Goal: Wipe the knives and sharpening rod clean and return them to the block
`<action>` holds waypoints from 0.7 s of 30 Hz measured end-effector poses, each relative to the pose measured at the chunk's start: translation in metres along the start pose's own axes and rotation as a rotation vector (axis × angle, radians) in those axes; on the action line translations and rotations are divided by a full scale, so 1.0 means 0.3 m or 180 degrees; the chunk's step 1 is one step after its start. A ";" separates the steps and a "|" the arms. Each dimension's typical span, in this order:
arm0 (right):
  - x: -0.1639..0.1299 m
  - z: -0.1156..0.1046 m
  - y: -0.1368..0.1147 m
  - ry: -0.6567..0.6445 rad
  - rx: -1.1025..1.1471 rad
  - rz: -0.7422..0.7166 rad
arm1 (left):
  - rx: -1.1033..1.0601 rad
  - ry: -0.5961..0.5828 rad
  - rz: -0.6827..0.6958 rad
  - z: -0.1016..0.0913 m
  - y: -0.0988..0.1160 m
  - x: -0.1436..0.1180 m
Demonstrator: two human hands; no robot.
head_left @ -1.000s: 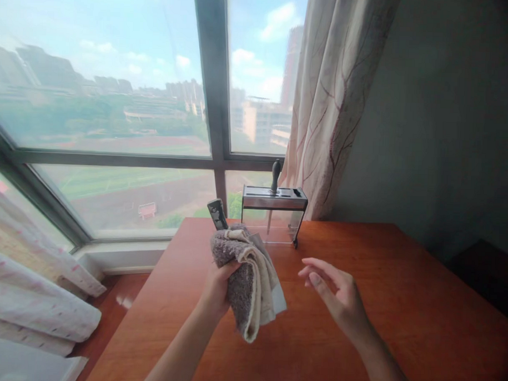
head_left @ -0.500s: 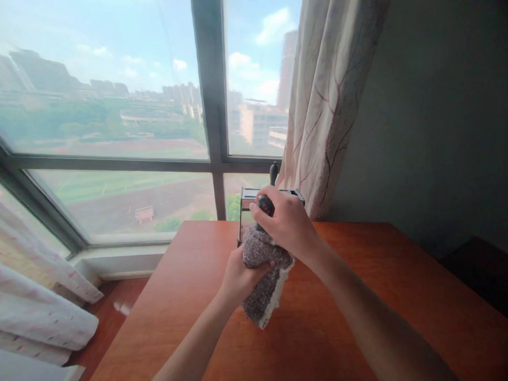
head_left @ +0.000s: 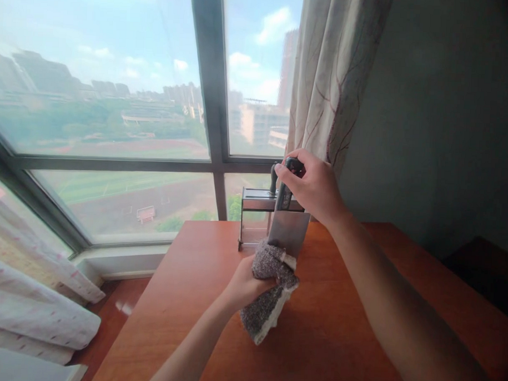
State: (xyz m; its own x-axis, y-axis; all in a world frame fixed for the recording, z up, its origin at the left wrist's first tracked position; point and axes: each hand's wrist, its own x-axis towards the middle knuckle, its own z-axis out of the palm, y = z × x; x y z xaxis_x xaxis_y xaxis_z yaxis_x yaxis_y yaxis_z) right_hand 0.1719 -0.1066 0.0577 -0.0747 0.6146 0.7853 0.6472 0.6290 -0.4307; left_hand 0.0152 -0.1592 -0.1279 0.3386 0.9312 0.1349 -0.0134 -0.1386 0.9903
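By its black handle, my right hand (head_left: pixel 315 184) grips a cleaver (head_left: pixel 289 229), whose broad metal blade points down. A fuzzy grey-brown cloth (head_left: pixel 272 263) with a pale underside is bunched in my left hand (head_left: pixel 251 282). It wraps the lower part of the blade, so the blade's end is hidden. Just behind the cleaver stands a knife rack (head_left: pixel 257 203) with a metal top and clear sides. Another black-handled knife (head_left: pixel 273 177) sits in its top.
The rack stands on a reddish-brown wooden table (head_left: pixel 170 321), near its far edge. Beyond are a window (head_left: pixel 113 163) with dark frames and a patterned curtain (head_left: pixel 324 76). More curtain fabric (head_left: pixel 37 299) hangs at the lower left.
My right hand has moved up and to the right with the cleaver's handle, exposing the blade above the cloth. My left hand and the cloth have shifted slightly right.
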 end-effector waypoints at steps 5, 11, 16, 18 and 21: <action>0.086 -0.032 0.018 0.0158 -0.0222 -0.0122 | -0.0100 0.0149 -0.0144 -0.014 -0.031 -0.012; 0.288 -0.056 0.009 0.0666 -0.0587 -0.0334 | -0.0688 0.0639 -0.0608 -0.045 -0.061 -0.011; 0.436 -0.007 -0.044 0.0661 -0.0859 -0.0381 | -0.1285 0.0766 -0.1001 -0.054 -0.060 -0.015; 0.477 0.030 -0.061 0.0541 -0.1000 -0.0478 | -0.1401 0.0805 -0.1032 -0.051 -0.050 -0.022; 0.519 0.087 -0.072 0.0341 -0.1112 -0.0617 | -0.1512 0.0895 -0.1057 -0.045 -0.035 -0.031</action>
State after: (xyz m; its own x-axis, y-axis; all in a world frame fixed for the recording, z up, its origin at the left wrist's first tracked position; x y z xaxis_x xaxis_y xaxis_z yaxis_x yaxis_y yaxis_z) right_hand 0.1266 -0.0120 0.1778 -0.1531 0.4359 0.8869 0.8489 0.5174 -0.1078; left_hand -0.0006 -0.1619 -0.1390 0.1376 0.9606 -0.2414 -0.3872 0.2764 0.8796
